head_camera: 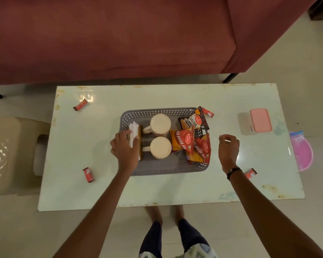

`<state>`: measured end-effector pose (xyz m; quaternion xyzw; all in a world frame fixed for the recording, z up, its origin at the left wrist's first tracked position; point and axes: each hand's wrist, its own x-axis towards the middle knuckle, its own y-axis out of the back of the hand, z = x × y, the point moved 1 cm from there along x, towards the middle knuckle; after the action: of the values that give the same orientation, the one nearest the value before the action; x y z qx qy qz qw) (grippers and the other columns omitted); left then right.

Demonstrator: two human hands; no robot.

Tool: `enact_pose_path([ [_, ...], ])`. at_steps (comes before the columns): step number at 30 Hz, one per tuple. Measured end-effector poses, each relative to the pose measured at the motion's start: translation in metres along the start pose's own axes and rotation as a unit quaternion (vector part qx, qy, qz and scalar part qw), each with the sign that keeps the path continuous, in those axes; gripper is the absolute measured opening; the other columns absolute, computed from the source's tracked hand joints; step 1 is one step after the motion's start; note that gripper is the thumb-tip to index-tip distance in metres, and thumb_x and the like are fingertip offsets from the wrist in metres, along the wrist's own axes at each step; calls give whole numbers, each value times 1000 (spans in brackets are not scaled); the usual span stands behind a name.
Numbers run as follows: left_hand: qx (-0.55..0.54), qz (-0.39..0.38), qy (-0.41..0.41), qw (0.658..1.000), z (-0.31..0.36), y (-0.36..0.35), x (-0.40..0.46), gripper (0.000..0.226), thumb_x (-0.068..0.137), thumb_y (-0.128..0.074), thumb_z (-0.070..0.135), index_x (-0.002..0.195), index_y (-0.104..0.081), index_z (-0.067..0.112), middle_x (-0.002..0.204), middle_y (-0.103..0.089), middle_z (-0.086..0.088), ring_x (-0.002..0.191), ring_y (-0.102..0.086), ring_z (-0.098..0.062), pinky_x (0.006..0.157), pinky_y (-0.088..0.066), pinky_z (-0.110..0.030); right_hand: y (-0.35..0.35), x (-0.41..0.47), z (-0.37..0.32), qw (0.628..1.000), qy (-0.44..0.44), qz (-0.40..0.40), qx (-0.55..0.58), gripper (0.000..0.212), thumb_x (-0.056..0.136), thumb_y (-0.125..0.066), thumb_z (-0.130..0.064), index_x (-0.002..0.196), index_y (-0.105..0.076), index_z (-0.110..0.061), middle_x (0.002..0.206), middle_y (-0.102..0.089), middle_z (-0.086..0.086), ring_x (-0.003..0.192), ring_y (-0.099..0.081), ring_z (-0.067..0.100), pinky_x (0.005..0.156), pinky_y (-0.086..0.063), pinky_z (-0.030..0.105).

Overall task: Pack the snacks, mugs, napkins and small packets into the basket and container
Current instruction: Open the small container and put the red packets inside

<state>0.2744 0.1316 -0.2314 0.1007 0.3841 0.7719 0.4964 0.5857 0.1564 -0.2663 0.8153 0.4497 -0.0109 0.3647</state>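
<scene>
Napkins going into the basket, small packets left outside

Our left hand (pixel 124 146) curls its fingers round the napkin stack in its wooden holder (pixel 136 140) at the basket (pixel 168 169) left edge, mid-frame; paper is light and floppy, so we judge the stiff holder the place to grip. Our right hand (pixel 228 150) hangs loosely curled, seemingly empty. Four red sachets, like the one lower left (pixel 88 175), look light and crinkly: pinch them.

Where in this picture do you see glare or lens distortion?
In the head view, light glares on the glossy table at its far left corner, near one small red packet, and again at the right edge beside the pink container. The wide lens bends the table's edges outward. Both hands, left and right, look sharp.
</scene>
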Motion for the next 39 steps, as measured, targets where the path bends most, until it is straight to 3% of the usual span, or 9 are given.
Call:
enact_pose_path([
  [4,-40,-50,-78,995,36,-14,-21,30,80,-50,37,104,-56,20,112,-58,3,113,-45,-24,99,-36,-48,16,4,2,998,54,1,-12,20,93,-53,-17,109,-56,-6,122,-50,11,102,-57,23,88,-47,33],
  [9,-107,-112,-83,984,90,-58,-44,23,81,-52,40,101,-55,31,106,-56,11,111,-49,-21,96,-40,-49,42,33,3,995,99,-3,-32,21,90,-55,-10,110,-56,-5,123,-50,14,105,-56,28,91,-47,40],
  [17,-92,-174,-166,966,171,-178,-93,21,87,-56,16,108,-57,12,109,-61,-2,104,-52,-20,92,-42,-39,94,112,29,969,178,4,-169,36,81,-61,-4,115,-52,0,126,-51,19,112,-49,39,88,-37,37],
  [23,-126,-259,-80,954,205,-269,-121,21,91,-52,14,111,-51,11,118,-58,-3,109,-52,-20,90,-44,-31,113,179,33,963,175,-33,-201,66,82,-69,-25,135,-37,-2,148,-29,19,133,-33,38,103,-36,41],
  [27,-133,-255,-41,957,207,-303,-122,19,90,-53,12,109,-52,8,116,-60,-6,106,-57,-21,85,-41,-23,109,209,28,956,172,-75,-225,86,74,-76,-38,140,-29,-10,153,-21,15,137,-29,37,100,-42,46],
  [31,-140,-247,7,959,202,-314,-124,18,90,-54,11,108,-53,7,116,-61,-6,104,-58,-20,81,-40,-21,99,217,32,946,167,-105,-258,90,71,-78,-36,140,-27,-12,150,-27,10,130,-37,34,90,-48,47],
  [35,-138,-245,31,959,195,-313,-126,20,91,-54,14,111,-53,9,116,-60,-3,98,-56,-15,78,-41,-18,95,214,34,939,168,-84,-287,84,71,-73,-28,140,-28,-11,142,-35,10,118,-45,34,80,-51,44],
  [37,-142,-251,56,956,193,-311,-125,22,92,-54,16,113,-53,10,114,-59,0,96,-55,-13,73,-42,-13,96,205,32,945,153,-84,-277,83,70,-72,-27,140,-29,-13,140,-37,10,116,-46,35,78,-50,42],
  [39,-174,-266,104,943,191,-308,-125,25,92,-54,22,116,-52,13,116,-58,1,99,-56,-13,78,-45,-14,98,189,28,959,128,-101,-234,83,69,-73,-29,139,-30,-17,139,-39,9,116,-48,35,80,-51,44],
])
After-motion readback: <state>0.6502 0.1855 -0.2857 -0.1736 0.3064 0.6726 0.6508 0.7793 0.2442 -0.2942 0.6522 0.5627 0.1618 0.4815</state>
